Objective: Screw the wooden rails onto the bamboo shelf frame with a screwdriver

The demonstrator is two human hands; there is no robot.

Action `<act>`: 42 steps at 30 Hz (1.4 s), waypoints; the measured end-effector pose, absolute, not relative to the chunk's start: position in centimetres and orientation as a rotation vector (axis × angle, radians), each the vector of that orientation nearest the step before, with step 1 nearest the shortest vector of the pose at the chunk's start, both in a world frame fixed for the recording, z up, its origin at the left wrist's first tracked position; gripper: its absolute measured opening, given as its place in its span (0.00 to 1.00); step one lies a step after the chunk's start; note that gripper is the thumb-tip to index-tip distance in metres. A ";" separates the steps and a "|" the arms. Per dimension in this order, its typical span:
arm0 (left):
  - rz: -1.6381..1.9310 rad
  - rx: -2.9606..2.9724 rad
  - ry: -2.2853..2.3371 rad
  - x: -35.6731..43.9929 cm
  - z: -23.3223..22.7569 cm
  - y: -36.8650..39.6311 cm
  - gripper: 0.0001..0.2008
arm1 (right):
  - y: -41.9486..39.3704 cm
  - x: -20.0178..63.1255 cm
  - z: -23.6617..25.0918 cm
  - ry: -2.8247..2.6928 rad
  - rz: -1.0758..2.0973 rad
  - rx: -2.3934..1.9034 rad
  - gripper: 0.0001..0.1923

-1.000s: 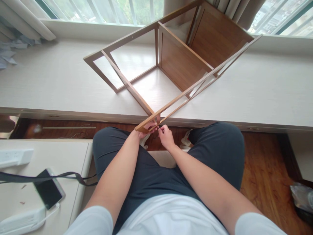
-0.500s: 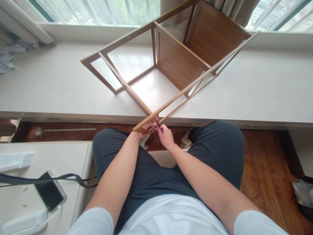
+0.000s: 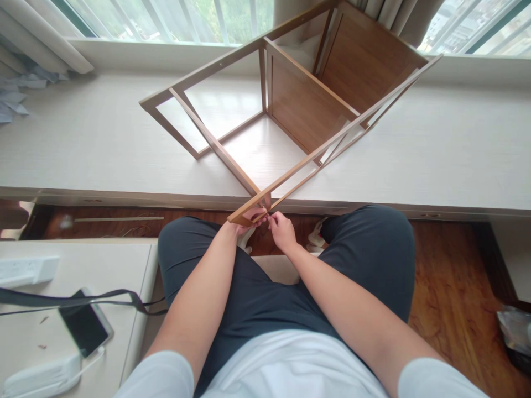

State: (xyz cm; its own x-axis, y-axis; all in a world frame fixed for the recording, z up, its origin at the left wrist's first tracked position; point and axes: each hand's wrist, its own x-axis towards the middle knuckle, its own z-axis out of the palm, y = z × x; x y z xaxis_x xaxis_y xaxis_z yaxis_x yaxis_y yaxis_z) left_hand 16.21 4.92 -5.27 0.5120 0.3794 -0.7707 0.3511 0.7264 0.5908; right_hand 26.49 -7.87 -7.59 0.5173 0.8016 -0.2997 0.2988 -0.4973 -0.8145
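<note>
A brown wooden shelf frame (image 3: 294, 105), with two solid panels and open slatted sides, lies tilted on a white ledge. Its near corner sticks out past the ledge's front edge, over my lap. At that corner my left hand (image 3: 250, 219) is wrapped around the wood, partly hidden by the rail. Just right of it, my right hand (image 3: 284, 230) is closed in a pinch against the frame's end. Whatever small thing sits between its fingertips is too small to name.
The white ledge (image 3: 464, 143) runs beneath the windows. To my left, a white cabinet top (image 3: 128, 271) carries a phone (image 3: 86, 326), a power strip (image 3: 29, 271), a white charger (image 3: 43, 378) and a black strap (image 3: 112, 298). A plastic bag (image 3: 514, 331) lies on the floor at right.
Both hands stay at the frame's corner, with only a slight shift of the right fingers. The whole view has moved a few pixels; the shelf frame looks still.
</note>
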 end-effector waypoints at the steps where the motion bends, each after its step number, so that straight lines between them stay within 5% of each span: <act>1: 0.025 0.797 1.065 16.2 -5.2 4.9 0.05 | -7.9 26.5 -7.6 -0.903 0.892 -2.048 0.10; 42: 0.070 0.754 1.090 16.3 -4.5 4.8 0.04 | -8.8 26.7 -7.8 -0.828 0.971 -1.912 0.09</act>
